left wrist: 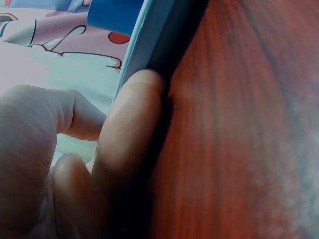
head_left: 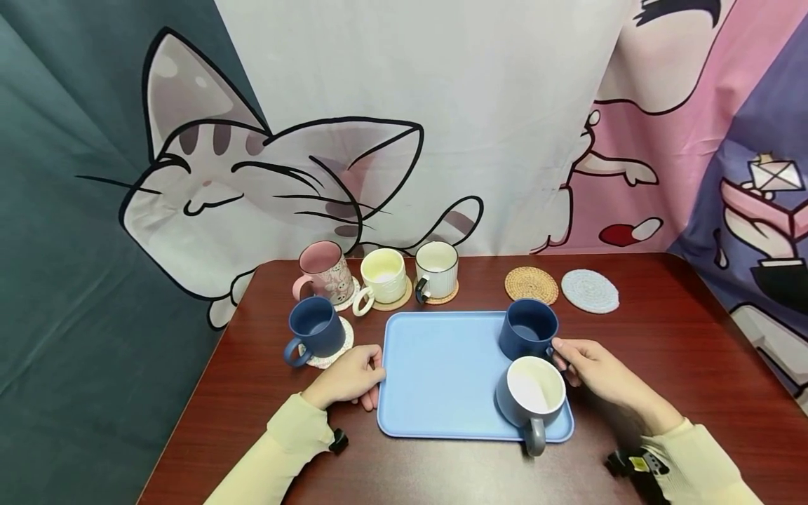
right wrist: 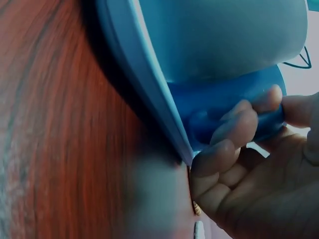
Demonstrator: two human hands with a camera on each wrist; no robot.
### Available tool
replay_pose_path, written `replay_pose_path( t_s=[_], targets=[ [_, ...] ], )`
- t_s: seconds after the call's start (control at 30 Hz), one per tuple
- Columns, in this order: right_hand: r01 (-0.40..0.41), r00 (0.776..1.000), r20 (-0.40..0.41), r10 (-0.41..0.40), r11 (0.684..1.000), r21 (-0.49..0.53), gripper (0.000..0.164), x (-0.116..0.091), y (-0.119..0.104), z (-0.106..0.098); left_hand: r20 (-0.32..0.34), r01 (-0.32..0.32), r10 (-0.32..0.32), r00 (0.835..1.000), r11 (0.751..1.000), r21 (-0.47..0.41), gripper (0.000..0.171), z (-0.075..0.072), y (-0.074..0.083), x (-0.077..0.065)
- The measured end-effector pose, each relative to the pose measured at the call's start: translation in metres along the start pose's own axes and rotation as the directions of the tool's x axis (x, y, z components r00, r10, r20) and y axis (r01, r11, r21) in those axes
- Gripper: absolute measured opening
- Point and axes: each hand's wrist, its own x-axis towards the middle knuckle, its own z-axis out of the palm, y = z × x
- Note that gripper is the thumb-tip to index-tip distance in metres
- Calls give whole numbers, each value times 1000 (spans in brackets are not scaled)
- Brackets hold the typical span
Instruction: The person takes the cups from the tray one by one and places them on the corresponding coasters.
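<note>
A light blue tray (head_left: 442,379) lies on the table with two mugs at its right end. My left hand (head_left: 350,375) pinches the tray's left rim, a finger (left wrist: 132,119) against its underside edge in the left wrist view. At the right rim, my right hand (head_left: 596,372) holds the handle of a dark blue mug (head_left: 520,344), which stands upright on the tray. Its fingers (right wrist: 237,127) curl at that handle in the right wrist view. In front of this mug stands a grey mug (head_left: 517,403) with a white inside, its handle pointing toward me over the front rim.
Left of the tray, another dark blue mug (head_left: 322,330) stands on a white coaster (head_left: 344,344). Behind are a pink mug (head_left: 328,270), a pale yellow mug (head_left: 386,280) and a white mug (head_left: 438,273), each on a coaster. A tan coaster (head_left: 532,285) and a pale blue coaster (head_left: 590,291) lie back right.
</note>
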Motion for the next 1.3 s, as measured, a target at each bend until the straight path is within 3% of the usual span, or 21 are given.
replay_pose_path(
  t_s=[0.2,0.5,0.73,0.97,1.3],
  targets=[
    [-21,999,-47,22,999,31,49,3,-1,3,-2,-9,9,1000,1000,-16,10,0,0,1],
    [-111,986,-109,123,987,113,47,3,-3,8,13,-19,19,1000,999,-35,11,1,0,-1],
    [-80,985,-140,100,987,138,47,2,0,9,10,-16,17,1000,999,-31,10,0,0,-1],
    [-129,977,-158,144,986,106,54,3,-3,1,4,-11,11,1000,1000,-21,10,0,1,-1],
    [-130,961,-232,150,987,97,53,19,-18,-15,-1,-1,1,1000,1000,-9,10,1,2,-1]
  ],
)
